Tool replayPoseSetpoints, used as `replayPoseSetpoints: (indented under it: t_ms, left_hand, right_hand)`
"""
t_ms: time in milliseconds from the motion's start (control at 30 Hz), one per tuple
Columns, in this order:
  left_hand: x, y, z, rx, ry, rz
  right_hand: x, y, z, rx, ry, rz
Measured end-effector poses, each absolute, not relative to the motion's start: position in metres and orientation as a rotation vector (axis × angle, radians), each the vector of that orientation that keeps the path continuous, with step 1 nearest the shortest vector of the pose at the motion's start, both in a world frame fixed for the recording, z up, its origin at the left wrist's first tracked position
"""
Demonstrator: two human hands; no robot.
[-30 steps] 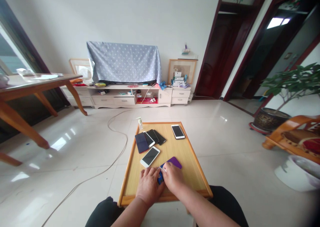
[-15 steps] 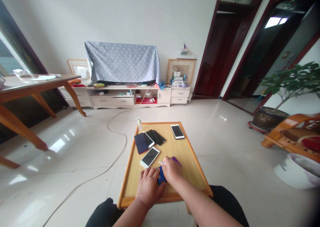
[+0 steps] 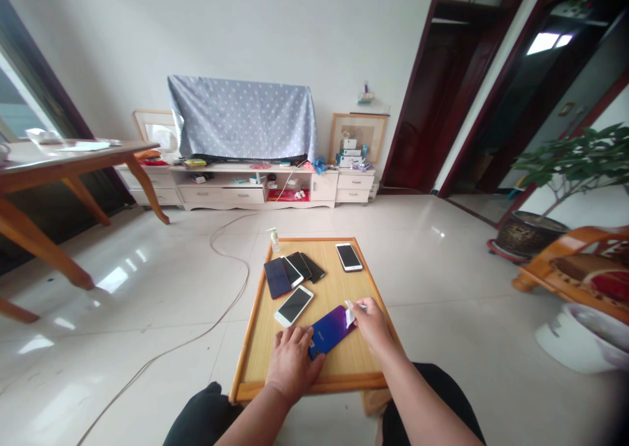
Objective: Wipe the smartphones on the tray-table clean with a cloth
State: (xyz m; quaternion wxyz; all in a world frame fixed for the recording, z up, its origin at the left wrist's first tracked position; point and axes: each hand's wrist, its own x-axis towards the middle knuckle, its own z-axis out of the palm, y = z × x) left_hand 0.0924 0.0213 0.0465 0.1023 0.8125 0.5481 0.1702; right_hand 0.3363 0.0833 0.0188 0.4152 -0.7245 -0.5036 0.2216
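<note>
In the head view, the blue-and-purple phone (image 3: 330,331) is seen at the lower centre of the frame, laid flat on the small wooden table (image 3: 339,292) and slanted from lower left to upper right. Its lower-left end is covered in part by the left hand (image 3: 293,357), whose fingers are bent and held near one another, with the thumb set apart along the phone's near edge; whether the phone is truly gripped or only braced cannot be told. At the purple end, a crumpled white tissue (image 3: 350,316) is pinched between the thumb and fingers of the right hand (image 3: 372,321) and appears to be laid against the phone.

If the tissue were pushed hard while the phone was only lightly braced, the phone could be swivelled or slid across the smooth tabletop. The white phone (image 3: 293,306), just beyond the left hand, could then be bumped, and the dark blue phone (image 3: 278,278) above it might be nudged in turn. The tissue, being thin and bunched, could be torn or dragged out of the pinch if too little of it were held.
</note>
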Motion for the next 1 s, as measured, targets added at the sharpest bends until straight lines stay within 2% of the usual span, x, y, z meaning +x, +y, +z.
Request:
replayPoseSetpoints:
  t_ms: [167, 367, 567, 800, 1000]
  left_hand:
    - [0.095, 0.021, 0.045, 2.415, 1.627, 0.516]
    - [0.094, 0.02, 0.043, 2.42, 1.623, 0.536]
    - [0.096, 0.02, 0.043, 2.422, 1.628, 0.541]
    - [0.096, 0.021, 0.043, 2.412, 1.632, 0.543]
    - [0.096, 0.02, 0.047, 2.4, 1.628, 0.515]
  right_hand:
    - [0.31, 0.054, 0.018, -1.753, -1.511, 0.444]
    - [0.277, 0.009, 0.024, -1.523, -2.108, 0.169]
    - [0.311, 0.02, 0.033, -1.913, -2.046, 0.09]
    - [0.292, -0.009, 0.027, -1.654, -2.332, 0.184]
    - [0.303, 0.012, 0.038, -1.982, -2.071, 0.152]
